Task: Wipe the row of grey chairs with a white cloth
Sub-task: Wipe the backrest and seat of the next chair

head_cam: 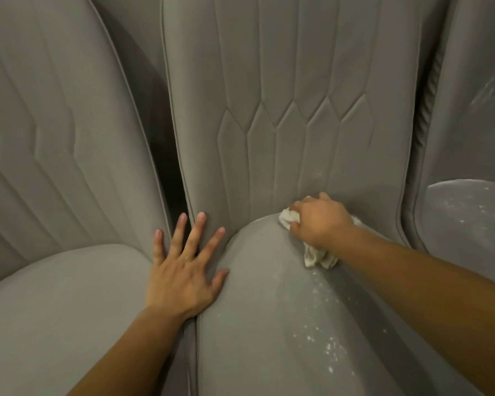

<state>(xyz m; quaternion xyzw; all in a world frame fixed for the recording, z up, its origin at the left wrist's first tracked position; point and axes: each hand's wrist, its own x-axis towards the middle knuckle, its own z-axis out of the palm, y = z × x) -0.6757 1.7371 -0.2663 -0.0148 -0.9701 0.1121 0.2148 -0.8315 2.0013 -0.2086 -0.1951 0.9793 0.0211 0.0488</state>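
**A:** Only the head view to go on. How far along is the wiping, you reckon?

**B:** Partway, I'd say. Using the middle chair (269, 310) as the anchor: its seat has white specks and a pale streak running down the right half, so that bit isn't finished. The chair to its right (469, 224) looks way dustier, with white flecks across the seat and a smear on the backrest, so probably untouched. The chair to its left (55, 295) looks clean, though I can't tell whether it got wiped or was just never dirty.

**A:** And the hands?

**B:** Right hand (317, 221) is at the back of the middle chair's seat, right in the crease where the cushion meets the backrest. Fingers curled tight around the white cloth (316, 254), which is bunched up, poking out at the fingertips and hanging below the wrist. Arm's stretched out long from the lower right.

**A:** Left one?

**B:** Left hand (183, 270) is flat, fingers spread wide, holding nothing, resting on the middle chair's left edge over the gap to its neighbour. Looks like bracing.
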